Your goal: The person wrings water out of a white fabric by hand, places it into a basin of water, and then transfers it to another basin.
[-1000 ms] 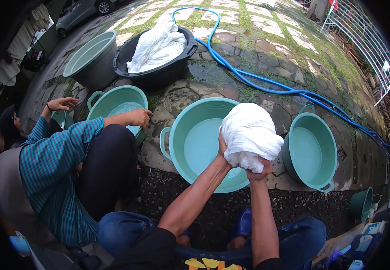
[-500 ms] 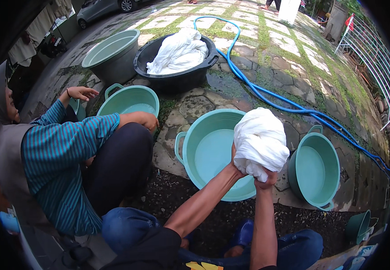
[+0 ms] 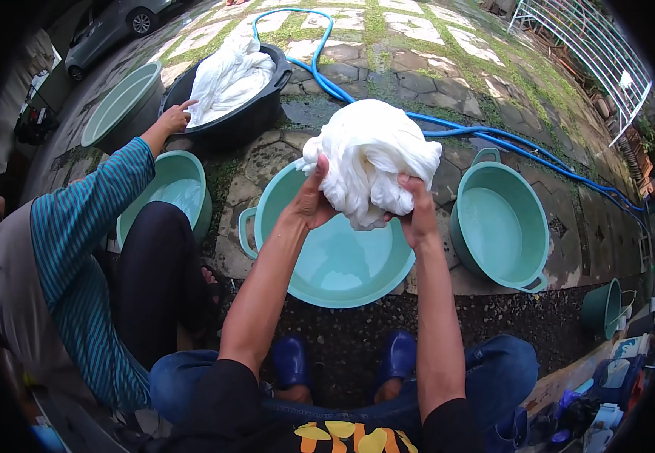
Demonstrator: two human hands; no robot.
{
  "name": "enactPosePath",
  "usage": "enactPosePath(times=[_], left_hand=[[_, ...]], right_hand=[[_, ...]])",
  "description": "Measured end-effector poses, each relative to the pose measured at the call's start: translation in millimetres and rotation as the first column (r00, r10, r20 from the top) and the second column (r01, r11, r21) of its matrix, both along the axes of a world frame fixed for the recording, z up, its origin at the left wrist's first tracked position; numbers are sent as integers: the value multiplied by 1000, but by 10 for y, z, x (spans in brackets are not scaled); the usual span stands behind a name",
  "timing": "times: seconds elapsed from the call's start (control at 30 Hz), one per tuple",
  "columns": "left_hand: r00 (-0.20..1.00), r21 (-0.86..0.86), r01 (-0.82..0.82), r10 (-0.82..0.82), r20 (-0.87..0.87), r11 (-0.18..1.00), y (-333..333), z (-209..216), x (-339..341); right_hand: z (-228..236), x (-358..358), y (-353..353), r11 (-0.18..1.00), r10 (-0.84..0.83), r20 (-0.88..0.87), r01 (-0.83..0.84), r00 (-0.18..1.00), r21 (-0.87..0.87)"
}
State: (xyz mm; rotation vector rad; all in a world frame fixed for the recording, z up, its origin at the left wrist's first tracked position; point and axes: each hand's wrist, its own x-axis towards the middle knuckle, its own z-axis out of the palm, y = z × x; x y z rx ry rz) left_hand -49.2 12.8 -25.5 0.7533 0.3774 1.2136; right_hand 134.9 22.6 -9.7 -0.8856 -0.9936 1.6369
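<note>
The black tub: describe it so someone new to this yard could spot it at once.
Follow the blue hose up the stone paving to its far end; the black tub sits just left of it, beyond the teal basins. It is the only dark one, heaped with white cloth, and a co-worker's hand touches its rim.

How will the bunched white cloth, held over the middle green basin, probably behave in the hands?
The bunched white cloth probably is floppy: it folds and bulges around the left hand and right hand. If soaked, it likely feels heavy and may drip into the round green plastic basin.
</note>
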Motion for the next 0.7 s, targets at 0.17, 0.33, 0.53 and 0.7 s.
enactPosePath(times=[0.17,0.33,0.53,0.7], left_hand=[[968,-64,-126,137,211,990,111,-123,140],[911,40,-180,151,384,983,341,105,-189],[870,189,-389,292,398,902,731,982,-795],[719,240,-691,618,317,681,827,1516,-1412]], right_hand=[[154,-104,-25,962,-123,89,97,988,255],[457,-196,-231,839,-392,2,356,920,412],[384,-31,-103,795,-427,-97,424,899,434],[337,-174,-42,824,-414,-140,435,900,363]])
